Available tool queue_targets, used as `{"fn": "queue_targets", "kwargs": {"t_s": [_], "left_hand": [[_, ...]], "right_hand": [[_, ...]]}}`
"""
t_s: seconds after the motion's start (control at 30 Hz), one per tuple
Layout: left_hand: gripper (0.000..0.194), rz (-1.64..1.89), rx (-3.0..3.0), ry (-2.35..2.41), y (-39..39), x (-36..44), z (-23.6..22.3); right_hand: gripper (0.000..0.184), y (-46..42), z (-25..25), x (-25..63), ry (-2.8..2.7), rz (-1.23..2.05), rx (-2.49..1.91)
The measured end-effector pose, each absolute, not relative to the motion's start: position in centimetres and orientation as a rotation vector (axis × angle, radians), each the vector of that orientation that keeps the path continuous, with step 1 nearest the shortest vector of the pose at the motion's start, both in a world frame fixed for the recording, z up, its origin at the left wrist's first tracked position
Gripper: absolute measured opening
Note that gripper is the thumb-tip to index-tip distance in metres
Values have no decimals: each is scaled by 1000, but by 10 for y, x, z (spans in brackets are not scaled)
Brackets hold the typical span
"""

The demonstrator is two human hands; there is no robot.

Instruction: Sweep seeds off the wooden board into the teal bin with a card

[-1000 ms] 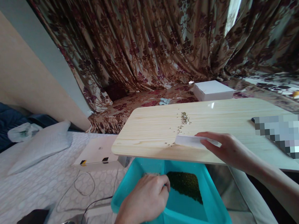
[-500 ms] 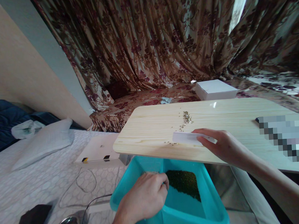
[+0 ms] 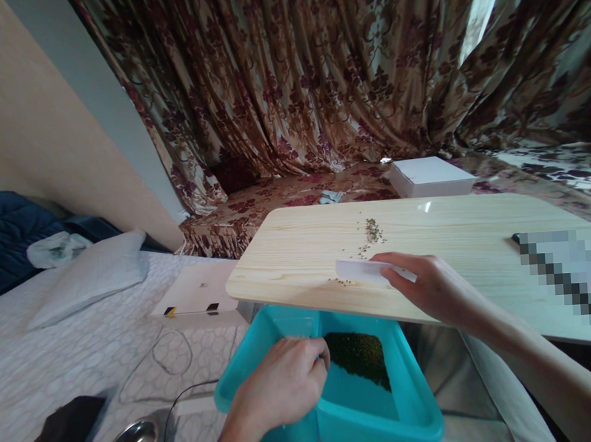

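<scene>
My right hand point(image 3: 424, 286) pinches a flat white card-like piece point(image 3: 356, 270), its long edge down against the light wooden tabletop point(image 3: 282, 248). Small green-brown grains point(image 3: 373, 229) lie in a loose patch beyond the card, with a few stray ones by its left end. Below the table's near edge is a turquoise two-part basin point(image 3: 379, 436). My left hand point(image 3: 285, 381) is closed at the basin's middle divider, fingertips hidden behind it. Dark green grains point(image 3: 358, 357) heap in the right compartment; my hand covers much of the left one.
On the bed at left are a white carton point(image 3: 194, 290), a pillow point(image 3: 93, 273), thin cables and a steel bowl point(image 3: 131, 441). A pixelated dark-edged object point(image 3: 569, 271) rests on the table's right. Behind stands a white box point(image 3: 433, 172) before patterned curtains point(image 3: 277, 82).
My right hand has drawn the white card left along the tabletop, towards the stray grains. The basin has shifted slightly left under the table edge, with my left hand staying at its divider.
</scene>
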State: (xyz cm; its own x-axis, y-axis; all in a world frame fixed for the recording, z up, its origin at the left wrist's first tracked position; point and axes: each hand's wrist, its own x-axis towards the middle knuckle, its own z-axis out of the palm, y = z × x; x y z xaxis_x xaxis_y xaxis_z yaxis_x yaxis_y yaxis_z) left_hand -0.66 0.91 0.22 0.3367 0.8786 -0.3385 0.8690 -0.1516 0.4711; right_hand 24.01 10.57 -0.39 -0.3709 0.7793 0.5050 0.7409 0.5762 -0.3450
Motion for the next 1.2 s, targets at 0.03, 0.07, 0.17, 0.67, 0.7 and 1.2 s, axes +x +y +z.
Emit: {"fn": "queue_targets", "kwargs": {"t_s": [0.03, 0.07, 0.17, 0.67, 0.7, 1.2], "left_hand": [[33, 18, 2013, 1525, 9, -7, 2], [33, 15, 2014, 1526, 10, -7, 3], [33, 0, 2008, 1530, 10, -9, 4], [33, 18, 1988, 1553, 10, -16, 3], [33, 21, 1989, 1553, 9, -17, 4], [31, 39, 1953, 1582, 9, -26, 3]], "right_hand": [[31, 105, -3, 240, -2168, 101, -1198], [31, 105, -2, 239, -2161, 123, -1190], [31, 110, -3, 233, -2142, 158, -1166], [29, 98, -9, 232, -2218, 265, -1073], [29, 97, -9, 235, -2214, 266, -1074], [29, 81, -13, 227, -2209, 351, -1018]]}}
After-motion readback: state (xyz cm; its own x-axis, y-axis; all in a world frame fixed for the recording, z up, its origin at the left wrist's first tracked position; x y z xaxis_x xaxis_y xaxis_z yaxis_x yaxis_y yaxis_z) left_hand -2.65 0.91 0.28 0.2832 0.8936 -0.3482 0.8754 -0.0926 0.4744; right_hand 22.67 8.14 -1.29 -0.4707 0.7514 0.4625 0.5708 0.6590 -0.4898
